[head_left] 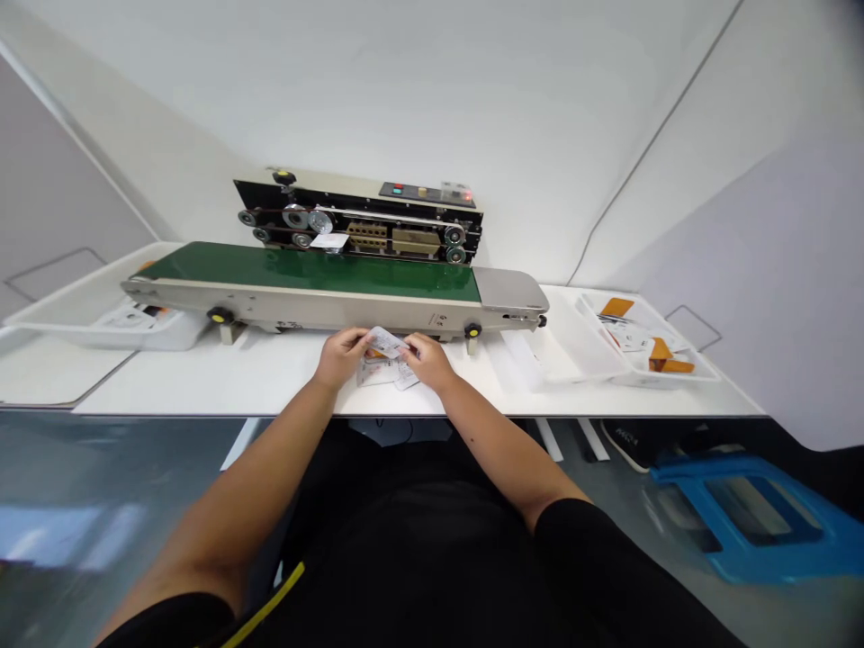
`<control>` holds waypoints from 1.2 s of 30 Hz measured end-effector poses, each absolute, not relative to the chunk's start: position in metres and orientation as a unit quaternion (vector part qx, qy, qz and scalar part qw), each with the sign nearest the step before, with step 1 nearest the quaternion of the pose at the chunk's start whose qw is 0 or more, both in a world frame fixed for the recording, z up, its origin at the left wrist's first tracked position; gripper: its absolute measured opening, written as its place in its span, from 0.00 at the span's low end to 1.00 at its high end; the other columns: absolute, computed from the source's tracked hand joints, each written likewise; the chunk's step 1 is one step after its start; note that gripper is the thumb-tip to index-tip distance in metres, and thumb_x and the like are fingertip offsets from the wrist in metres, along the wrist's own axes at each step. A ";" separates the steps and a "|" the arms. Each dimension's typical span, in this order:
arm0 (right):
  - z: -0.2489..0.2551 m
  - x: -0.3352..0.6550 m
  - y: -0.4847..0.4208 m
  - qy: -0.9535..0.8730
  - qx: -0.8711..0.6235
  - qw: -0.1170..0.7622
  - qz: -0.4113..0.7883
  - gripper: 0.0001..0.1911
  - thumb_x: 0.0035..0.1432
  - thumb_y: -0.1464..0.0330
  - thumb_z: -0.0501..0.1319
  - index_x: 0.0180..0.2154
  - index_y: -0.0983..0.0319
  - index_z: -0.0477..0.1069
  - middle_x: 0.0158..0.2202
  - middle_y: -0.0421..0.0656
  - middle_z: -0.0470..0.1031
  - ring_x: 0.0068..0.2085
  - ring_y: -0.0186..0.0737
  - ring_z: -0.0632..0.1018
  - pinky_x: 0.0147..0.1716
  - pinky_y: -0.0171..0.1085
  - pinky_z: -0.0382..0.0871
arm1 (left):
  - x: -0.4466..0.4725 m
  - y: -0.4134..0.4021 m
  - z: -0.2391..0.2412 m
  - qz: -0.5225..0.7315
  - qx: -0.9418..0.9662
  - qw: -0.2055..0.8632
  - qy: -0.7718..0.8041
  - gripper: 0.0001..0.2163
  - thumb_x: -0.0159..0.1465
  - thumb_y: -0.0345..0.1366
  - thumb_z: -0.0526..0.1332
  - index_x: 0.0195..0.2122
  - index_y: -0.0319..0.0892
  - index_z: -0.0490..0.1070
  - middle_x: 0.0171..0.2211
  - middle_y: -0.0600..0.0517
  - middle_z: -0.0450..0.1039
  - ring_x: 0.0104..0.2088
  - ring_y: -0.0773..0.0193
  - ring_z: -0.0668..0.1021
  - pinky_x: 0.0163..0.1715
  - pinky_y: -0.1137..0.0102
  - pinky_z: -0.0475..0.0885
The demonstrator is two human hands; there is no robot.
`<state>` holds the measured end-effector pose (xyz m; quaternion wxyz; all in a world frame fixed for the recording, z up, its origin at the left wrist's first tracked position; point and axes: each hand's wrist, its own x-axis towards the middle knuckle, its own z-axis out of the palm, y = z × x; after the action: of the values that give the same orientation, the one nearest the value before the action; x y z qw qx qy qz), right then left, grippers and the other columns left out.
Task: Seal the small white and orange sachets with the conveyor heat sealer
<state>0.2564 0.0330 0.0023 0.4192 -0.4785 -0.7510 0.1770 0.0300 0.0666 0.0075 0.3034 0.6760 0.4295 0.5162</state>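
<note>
- We observe a flat, pale packet (387, 341) with dark print.
- Left hand (340, 358) and right hand (430, 361) pinch its opposite ends.
- We locate it over the worktop (202, 382), near the front edge.

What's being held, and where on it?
A small, flat, whitish printed packet: left hand pinches its left end, right hand its right end.

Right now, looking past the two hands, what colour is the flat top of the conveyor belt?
Green: the conveyor belt shows best in the head view.
</note>
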 end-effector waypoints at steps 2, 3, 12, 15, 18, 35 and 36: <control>0.003 0.255 0.031 -0.750 -0.480 0.418 0.182 0.09 0.67 0.65 0.60 0.40 0.60 0.77 0.37 0.41 0.77 0.37 0.38 0.74 0.40 0.34 0.66 | 0.032 0.067 0.008 0.509 0.675 0.324 0.425 0.18 0.62 0.52 0.67 0.38 0.40 0.81 0.24 0.52 0.79 0.25 0.63 0.79 0.29 0.71 0.75; 0.004 0.254 0.029 -0.744 -0.485 0.421 0.186 0.09 0.67 0.64 0.59 0.40 0.60 0.78 0.36 0.41 0.78 0.36 0.38 0.74 0.40 0.34 0.66 | 0.032 0.067 0.009 0.510 0.674 0.327 0.423 0.18 0.62 0.53 0.68 0.38 0.40 0.81 0.25 0.51 0.79 0.25 0.63 0.79 0.28 0.71 0.76; 0.003 0.237 0.014 -0.606 -0.449 0.549 0.360 0.24 0.62 0.51 0.65 0.53 0.59 0.71 0.35 0.41 0.81 0.31 0.39 0.80 0.35 0.37 0.74 | 0.022 0.058 0.013 0.585 0.720 0.083 0.364 0.09 0.70 0.41 0.65 0.40 0.44 0.84 0.41 0.47 0.84 0.43 0.58 0.84 0.49 0.64 0.80; 0.008 0.226 0.012 -0.551 -0.400 0.564 0.468 0.30 0.56 0.49 0.69 0.54 0.58 0.69 0.39 0.43 0.82 0.31 0.39 0.82 0.30 0.35 0.75 | 0.027 0.050 0.014 0.545 0.781 0.027 0.303 0.09 0.72 0.39 0.64 0.46 0.45 0.84 0.45 0.46 0.84 0.45 0.59 0.85 0.51 0.64 0.81; 0.017 0.223 0.009 -0.489 -0.381 0.597 0.508 0.27 0.55 0.49 0.70 0.48 0.59 0.70 0.35 0.41 0.81 0.27 0.38 0.81 0.26 0.34 0.73 | 0.034 0.044 0.012 0.513 0.823 0.012 0.243 0.10 0.74 0.37 0.62 0.50 0.45 0.82 0.48 0.45 0.84 0.48 0.59 0.85 0.51 0.65 0.81; 0.130 0.331 0.044 -0.447 -0.527 0.657 0.302 0.20 0.56 0.54 0.67 0.41 0.63 0.75 0.20 0.36 0.72 0.19 0.32 0.69 0.17 0.30 0.60 | 0.028 0.038 0.019 0.439 0.851 -0.037 0.285 0.13 0.72 0.40 0.60 0.52 0.43 0.79 0.47 0.43 0.83 0.47 0.52 0.83 0.51 0.60 0.79; 0.141 0.343 0.053 -0.421 -0.540 0.667 0.295 0.16 0.58 0.58 0.66 0.41 0.63 0.75 0.20 0.35 0.71 0.19 0.31 0.68 0.18 0.29 0.60 | 0.028 0.040 0.018 0.431 0.854 -0.026 0.291 0.12 0.72 0.41 0.59 0.49 0.43 0.79 0.45 0.44 0.83 0.45 0.53 0.83 0.49 0.61 0.79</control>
<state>0.3433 0.0535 0.1412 0.6666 -0.5396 -0.4215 0.2945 0.0279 0.0401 0.0182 -0.0265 0.8539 0.2908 0.4309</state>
